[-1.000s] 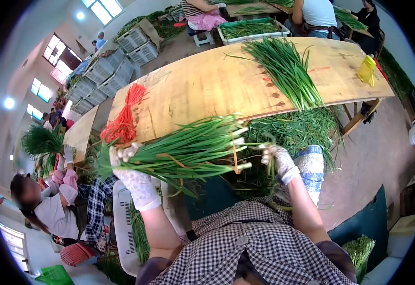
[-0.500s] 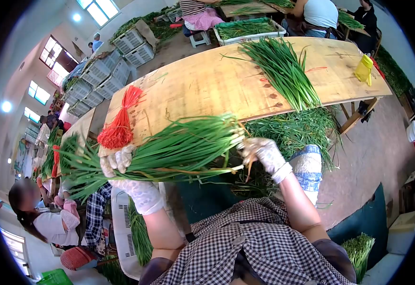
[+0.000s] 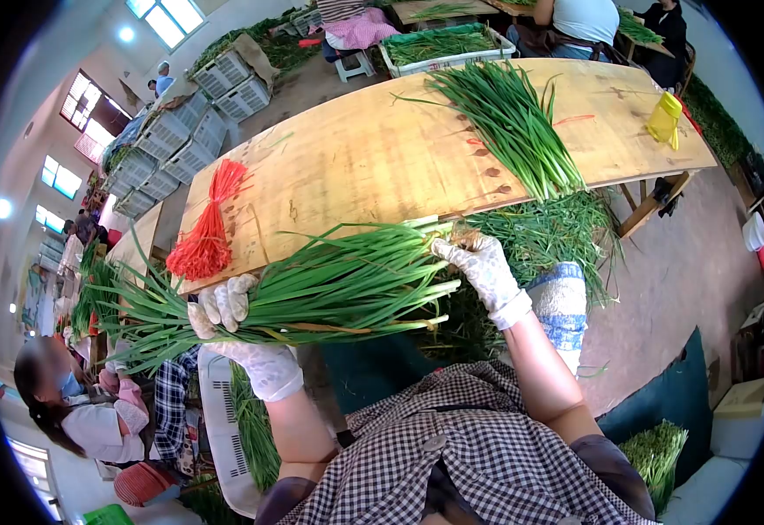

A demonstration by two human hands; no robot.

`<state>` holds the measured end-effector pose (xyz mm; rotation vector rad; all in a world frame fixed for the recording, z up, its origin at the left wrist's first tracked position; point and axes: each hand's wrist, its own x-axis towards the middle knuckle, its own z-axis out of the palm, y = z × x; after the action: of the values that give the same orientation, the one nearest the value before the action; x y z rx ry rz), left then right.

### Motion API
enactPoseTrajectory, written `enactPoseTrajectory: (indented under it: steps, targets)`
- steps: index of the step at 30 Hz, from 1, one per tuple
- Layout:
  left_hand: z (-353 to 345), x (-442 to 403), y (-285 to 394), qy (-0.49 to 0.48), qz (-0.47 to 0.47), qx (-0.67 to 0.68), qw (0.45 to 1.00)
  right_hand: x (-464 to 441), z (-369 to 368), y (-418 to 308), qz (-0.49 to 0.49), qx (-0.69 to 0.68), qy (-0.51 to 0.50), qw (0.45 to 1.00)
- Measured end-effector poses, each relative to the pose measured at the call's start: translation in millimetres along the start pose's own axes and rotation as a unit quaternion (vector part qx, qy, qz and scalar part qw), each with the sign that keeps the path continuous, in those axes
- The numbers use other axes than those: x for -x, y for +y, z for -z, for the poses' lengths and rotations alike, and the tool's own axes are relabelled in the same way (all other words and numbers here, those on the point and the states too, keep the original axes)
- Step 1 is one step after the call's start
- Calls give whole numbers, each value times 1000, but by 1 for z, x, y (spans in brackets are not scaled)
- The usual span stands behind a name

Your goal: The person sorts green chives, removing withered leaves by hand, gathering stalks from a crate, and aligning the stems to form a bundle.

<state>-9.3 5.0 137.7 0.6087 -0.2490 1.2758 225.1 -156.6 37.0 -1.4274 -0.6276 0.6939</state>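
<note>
A bunch of garlic chives (image 3: 338,284) lies sideways across my front, leaf tips to the left and pale stem ends to the right. My left hand (image 3: 224,308), in a whitish patterned glove, is wrapped round the leafy part. At the stem ends my right hand (image 3: 484,273), gloved likewise, has its fingers closed in a pinch on some stems, with brown withered bits beside the fingertips. A second chive bunch (image 3: 515,131) rests on the wooden table (image 3: 355,149). Red ties (image 3: 214,223) lie bundled at the table's near left corner.
A yellow container (image 3: 663,118) stands on the table's right end. Loose greens (image 3: 548,236) are heaped below the near edge. A white crate (image 3: 229,429) with chives is low on my left. Stacked crates (image 3: 167,140) and several people are farther off.
My right hand has risen slightly along the stem ends, and the brown strip that dangled below it no longer shows there. The bunch stays in my left hand; the view has shifted slightly.
</note>
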Motion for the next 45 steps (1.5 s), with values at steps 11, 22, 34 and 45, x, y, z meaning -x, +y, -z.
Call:
enactPoseTrajectory:
  steps: [11,22,34,45]
  targets:
    - [27,3,19,-38,10,1,999,-22,94,111,-89,-100,211,968]
    - [30,10,8,-30,8,10,999,9,-26,21,57,-170,-8,984]
    - [31,12,6,21,28,38,999,10,-33,37,138,-60,-14,989]
    - [40,8,20,-99,39,-15,994,30,-11,28,8,-157,-102,982]
